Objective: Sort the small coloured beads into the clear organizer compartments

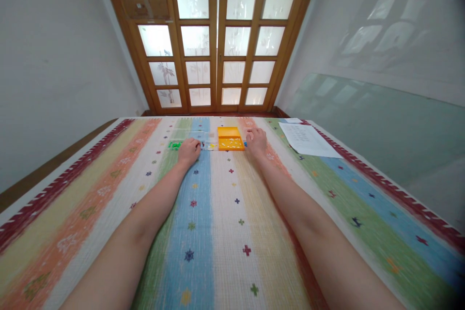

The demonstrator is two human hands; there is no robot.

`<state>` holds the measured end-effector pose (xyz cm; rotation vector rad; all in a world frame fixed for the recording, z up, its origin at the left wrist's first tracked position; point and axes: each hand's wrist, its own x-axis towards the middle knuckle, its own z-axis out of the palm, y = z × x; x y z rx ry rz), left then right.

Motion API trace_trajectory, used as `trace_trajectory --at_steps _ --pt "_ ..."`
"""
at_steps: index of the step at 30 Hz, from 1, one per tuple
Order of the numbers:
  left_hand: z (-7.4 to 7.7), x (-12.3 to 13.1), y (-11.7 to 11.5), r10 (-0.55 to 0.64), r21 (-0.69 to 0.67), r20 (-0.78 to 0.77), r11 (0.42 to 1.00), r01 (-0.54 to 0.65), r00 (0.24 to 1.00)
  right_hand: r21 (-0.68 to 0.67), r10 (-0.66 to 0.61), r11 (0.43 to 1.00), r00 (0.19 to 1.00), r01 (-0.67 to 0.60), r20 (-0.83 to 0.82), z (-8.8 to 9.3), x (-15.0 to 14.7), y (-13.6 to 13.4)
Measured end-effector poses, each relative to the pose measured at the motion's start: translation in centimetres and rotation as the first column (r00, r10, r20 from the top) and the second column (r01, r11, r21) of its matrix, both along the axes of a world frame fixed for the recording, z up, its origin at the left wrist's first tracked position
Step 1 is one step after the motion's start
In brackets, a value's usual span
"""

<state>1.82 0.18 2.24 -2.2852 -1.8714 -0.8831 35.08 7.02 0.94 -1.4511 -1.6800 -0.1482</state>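
An orange-yellow box point(231, 144) lies with its lid raised at the far part of the table, small white pieces in its lower half. Just left of it, my left hand point(189, 151) has its fingers curled closed; whatever they hold is too small to make out. Green pieces point(175, 145) in a clear case sit beside that hand, and small yellow pieces point(212, 145) lie between it and the box. At the box's right side is my right hand point(256, 142), fingers loosely bent and apart, close to a small blue piece point(245, 144) partly hidden by the hand.
A striped, patterned cloth point(221, 232) covers the table. Printed paper sheets point(308, 139) lie at the far right. Beyond the table's far edge stand wooden doors point(218, 58) with glass panes. White walls point(54, 58) rise on both sides.
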Motion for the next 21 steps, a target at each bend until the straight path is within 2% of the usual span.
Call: trace_trajectory --at_steps 8,12,21 --pt "-1.0 -0.2 0.5 -0.032 0.066 -0.073 0.997 0.037 0.997 -0.053 0.057 0.998 0.956 -0.043 0.287 0.5 2.7 1.9" --pt "-1.4 0.2 0.6 -0.093 0.081 -0.084 0.992 0.100 0.992 -0.076 0.099 0.994 0.946 -0.079 0.310 0.7 3.6 1.3" --pt "-1.4 2.1 -0.2 -0.184 0.063 -0.192 0.978 0.199 0.964 -0.126 0.156 0.985 0.931 -0.120 0.330 0.9 4.3 -1.9"
